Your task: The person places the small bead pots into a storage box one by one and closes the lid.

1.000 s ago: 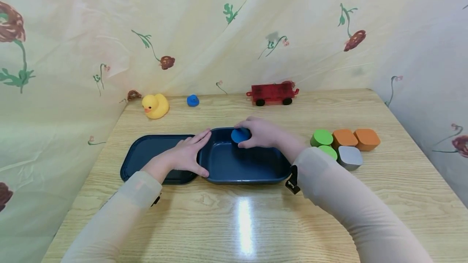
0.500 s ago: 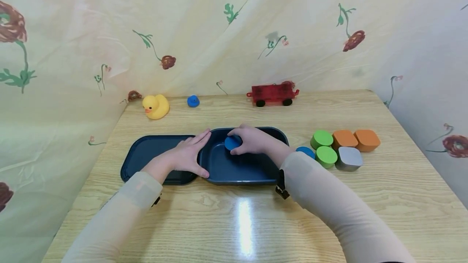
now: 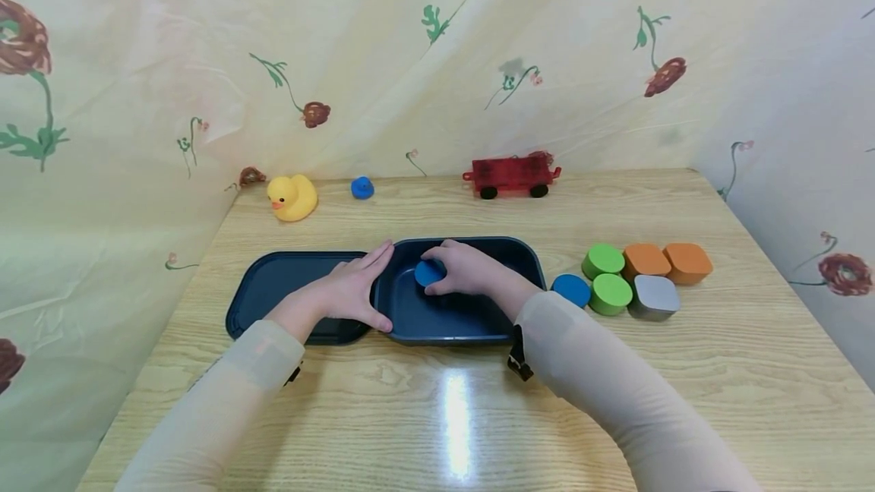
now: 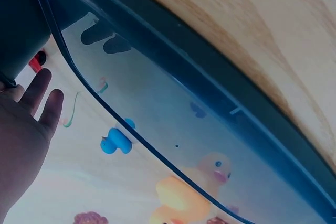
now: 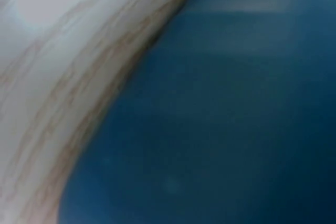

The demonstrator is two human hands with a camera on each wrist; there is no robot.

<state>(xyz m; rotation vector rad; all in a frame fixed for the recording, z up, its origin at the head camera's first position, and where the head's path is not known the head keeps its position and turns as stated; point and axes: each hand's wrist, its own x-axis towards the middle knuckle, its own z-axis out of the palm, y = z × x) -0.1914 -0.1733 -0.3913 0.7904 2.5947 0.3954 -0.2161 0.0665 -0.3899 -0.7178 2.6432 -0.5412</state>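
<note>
A dark blue box point(image 3: 447, 339) stands in the middle of the table in the head view. My right hand point(image 3: 465, 268) reaches inside it and pinches a round blue block point(image 3: 428, 273) between thumb and fingers, near the box's left end. The block's underside is hidden. My left hand point(image 3: 350, 294) rests along the box's left side, fingers straight at the far corner and thumb at the near one. Beneath that hand lies a dark blue lid point(image 3: 276, 283). The left wrist view shows the lid's edge point(image 4: 210, 77) close up; the right wrist view shows the box's outer wall point(image 5: 210, 119), blurred.
Right of the box, a second blue block point(image 3: 571, 291) sits beside green blocks point(image 3: 611, 294), orange blocks point(image 3: 687, 263) and a grey block point(image 3: 655, 296). Along the back are a yellow duck point(image 3: 292, 198), a small blue duck point(image 3: 362, 188) and a red toy wagon point(image 3: 513, 175).
My right hand has moved left and slightly nearer inside the box with the blue block. The second blue block beside the box has come into sight. My left hand has stayed put.
</note>
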